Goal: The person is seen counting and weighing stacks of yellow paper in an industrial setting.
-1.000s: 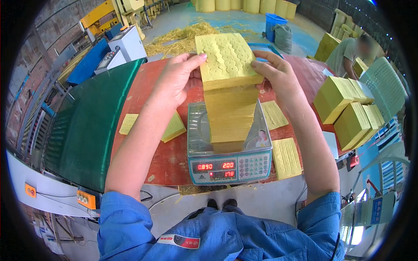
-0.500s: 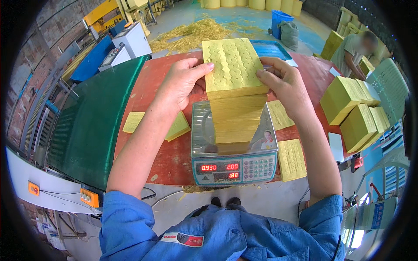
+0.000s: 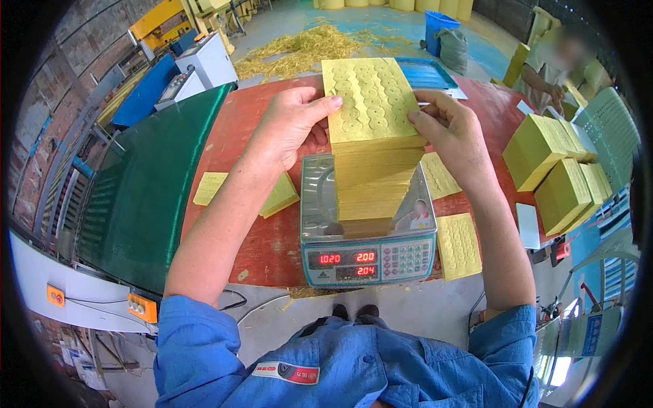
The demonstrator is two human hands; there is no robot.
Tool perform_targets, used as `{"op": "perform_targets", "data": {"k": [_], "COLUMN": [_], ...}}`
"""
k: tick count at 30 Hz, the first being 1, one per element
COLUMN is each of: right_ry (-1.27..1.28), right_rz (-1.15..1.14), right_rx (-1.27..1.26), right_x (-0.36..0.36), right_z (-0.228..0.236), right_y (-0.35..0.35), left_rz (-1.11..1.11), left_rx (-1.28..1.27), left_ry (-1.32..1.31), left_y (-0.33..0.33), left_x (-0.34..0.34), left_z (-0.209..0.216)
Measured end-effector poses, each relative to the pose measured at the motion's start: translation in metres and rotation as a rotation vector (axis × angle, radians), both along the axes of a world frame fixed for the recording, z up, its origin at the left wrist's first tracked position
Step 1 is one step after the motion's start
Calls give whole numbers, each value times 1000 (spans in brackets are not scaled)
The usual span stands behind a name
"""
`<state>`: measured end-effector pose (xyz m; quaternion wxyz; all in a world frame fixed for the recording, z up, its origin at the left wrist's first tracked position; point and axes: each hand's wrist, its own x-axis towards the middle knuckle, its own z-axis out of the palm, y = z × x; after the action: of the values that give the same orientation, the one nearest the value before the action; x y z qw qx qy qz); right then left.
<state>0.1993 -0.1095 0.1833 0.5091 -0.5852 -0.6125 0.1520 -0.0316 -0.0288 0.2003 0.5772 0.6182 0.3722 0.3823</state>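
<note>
Left hand (image 3: 296, 122) and right hand (image 3: 449, 122) are both up at the top of a tall stack of yellow sheets (image 3: 377, 170), one on each side, so I've got its upper end held between them. Left thumb is at the left edge of the top sheet, fingers curled down along the side; right thumb is on the opposite edge, with the fingers bent behind it. Can't tell how hard I'm squeezing, tbh. That stack stands on the shiny metal pan (image 3: 316, 190) of a teal-edged scale (image 3: 311, 275), red digits lit up on the front. Top sheet has rows of scalloped round shapes pressed into it. Scale's on the red bench (image 3: 262, 238), near the edge by me. Over to the left there's a small yellow pile (image 3: 280, 197) partly behind my forearm, and to the right a patterned sheet (image 3: 459, 246) lies just beside the scale. Further right are some chunky yellow blocks (image 3: 541, 153), with a co-worker (image 3: 541, 75) beyond them. There's a blue tray (image 3: 428, 71) past my right hand, and a heap of yellow shreds (image 3: 299, 51) on the floor across the bench.
</note>
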Motion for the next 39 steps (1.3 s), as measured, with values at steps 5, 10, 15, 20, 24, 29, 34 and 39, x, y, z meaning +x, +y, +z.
{"op": "perform_targets", "data": {"k": [5,10,15,20,24,29,34,39], "right_ry": [-85,-431,-702,-727,-724,-729,-763,-749], "right_rz": [-29,46,172,179,246,283,296,244], "right_rx": [79,478,474,498,518,533,567,598], "right_x": [-6,-11,-13,-12,-11,-9,-8,-13], "right_z": [2,5,10,13,16,15,17,18], "right_y": [-6,-9,-9,-7,-3,1,3,5], "left_rz": [-13,-15,-3,-4,3,14,6,122], "left_rx": [3,26,20,32,50,33,42,-31], "left_ry": [16,30,15,50,61,40,71,24], "left_y": [5,7,8,6,8,5,6,8], "left_x": [-2,0,-3,-5,-7,-4,-5,-12], "left_z": [-2,-5,-6,-5,-8,-5,-2,-7]}}
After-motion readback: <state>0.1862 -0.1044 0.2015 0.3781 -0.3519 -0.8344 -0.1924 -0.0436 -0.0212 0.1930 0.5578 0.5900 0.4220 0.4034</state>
